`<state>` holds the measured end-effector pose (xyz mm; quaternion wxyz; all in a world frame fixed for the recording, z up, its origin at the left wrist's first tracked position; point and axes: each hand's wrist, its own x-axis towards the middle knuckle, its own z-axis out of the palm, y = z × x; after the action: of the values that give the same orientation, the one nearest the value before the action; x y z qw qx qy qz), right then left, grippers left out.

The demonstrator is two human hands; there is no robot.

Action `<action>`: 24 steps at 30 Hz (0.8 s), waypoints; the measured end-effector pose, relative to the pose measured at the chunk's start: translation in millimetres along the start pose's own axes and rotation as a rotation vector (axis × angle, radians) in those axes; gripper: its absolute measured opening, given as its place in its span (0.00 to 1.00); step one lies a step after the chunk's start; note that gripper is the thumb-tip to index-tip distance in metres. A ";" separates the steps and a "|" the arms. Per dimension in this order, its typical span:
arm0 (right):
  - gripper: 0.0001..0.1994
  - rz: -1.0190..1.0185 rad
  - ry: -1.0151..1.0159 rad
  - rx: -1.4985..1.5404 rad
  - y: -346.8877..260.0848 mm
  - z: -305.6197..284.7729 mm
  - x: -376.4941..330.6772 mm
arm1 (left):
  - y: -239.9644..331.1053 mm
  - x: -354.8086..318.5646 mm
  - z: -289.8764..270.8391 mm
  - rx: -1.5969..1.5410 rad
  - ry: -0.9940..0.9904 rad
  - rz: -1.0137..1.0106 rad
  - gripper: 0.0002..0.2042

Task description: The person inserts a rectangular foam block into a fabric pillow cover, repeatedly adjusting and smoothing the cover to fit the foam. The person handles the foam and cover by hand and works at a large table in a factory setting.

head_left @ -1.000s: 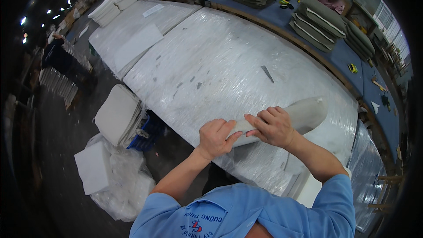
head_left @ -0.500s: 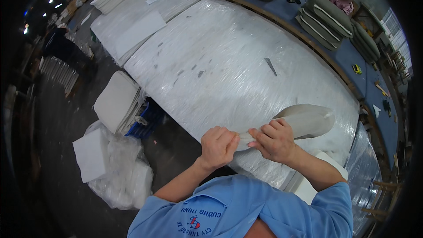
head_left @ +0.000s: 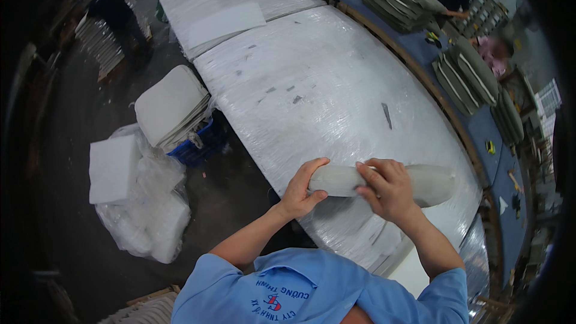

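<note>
A grey fabric cushion cover (head_left: 420, 183) is held edge-on just above the plastic-wrapped white table (head_left: 324, 90), near its front edge. My left hand (head_left: 303, 187) grips the cover's left end, thumb on top. My right hand (head_left: 387, 189) grips it near the middle, fingers curled over its upper edge. The cover's right end sticks out free past my right hand.
A stack of white foam pads (head_left: 171, 111) rests on a blue crate (head_left: 201, 144) left of the table. White foam blocks in plastic bags (head_left: 135, 198) lie on the dark floor. Piles of grey cushions (head_left: 399, 0) sit on the blue bench beyond. Other people stand at the far left and far right.
The cushion cover has been turned from lying flatter to edge-on and drawn slightly toward me. Both hands kept their hold on it.
</note>
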<state>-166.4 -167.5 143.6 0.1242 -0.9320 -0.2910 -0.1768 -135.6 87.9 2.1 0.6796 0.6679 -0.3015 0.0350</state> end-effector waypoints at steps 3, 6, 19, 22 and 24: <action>0.33 -0.137 -0.101 -0.015 -20.8 2.1 25.7 | -5.9 5.1 1.5 0.046 0.032 0.103 0.34; 0.35 -0.188 -0.148 -0.053 -24.8 14.1 33.9 | -7.5 5.5 7.7 0.090 0.145 0.123 0.30; 0.24 -0.250 -0.145 -0.104 -21.9 29.2 58.3 | -9.0 24.1 22.5 0.040 0.396 0.021 0.21; 0.22 -0.231 -0.169 -0.117 -25.5 28.7 57.3 | -3.3 25.6 23.3 0.010 0.405 -0.065 0.23; 0.21 -0.210 -0.184 -0.104 -28.5 28.0 54.7 | 0.8 24.8 23.3 -0.007 0.394 -0.115 0.22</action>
<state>-133.8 -108.1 143.9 0.0294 -0.9139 -0.3876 -0.1173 -124.2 57.5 12.4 0.7286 0.6620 -0.1241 0.1249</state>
